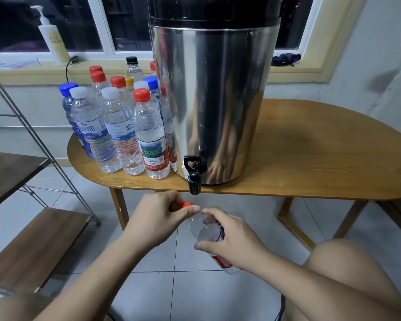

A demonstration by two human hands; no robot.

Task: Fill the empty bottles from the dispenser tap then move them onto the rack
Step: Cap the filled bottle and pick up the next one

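Note:
A clear plastic bottle (207,232) with a red label is held tilted below the table edge, under the black tap (193,174) of the steel dispenser (213,100). My right hand (232,239) grips the bottle's body. My left hand (162,214) pinches its red cap (186,204) at the neck; whether the cap is screwed on or loose is unclear. Several capped bottles (125,126) with red, white and blue caps stand grouped on the wooden table (310,154), left of the dispenser. The metal rack (21,177) with wooden shelves stands at the left.
A pump bottle (52,40) stands on the window sill behind the table, and a dark cloth (285,59) lies on the sill at the right. My bare knee (347,269) is at the lower right above the tiled floor. A cable runs along the floor.

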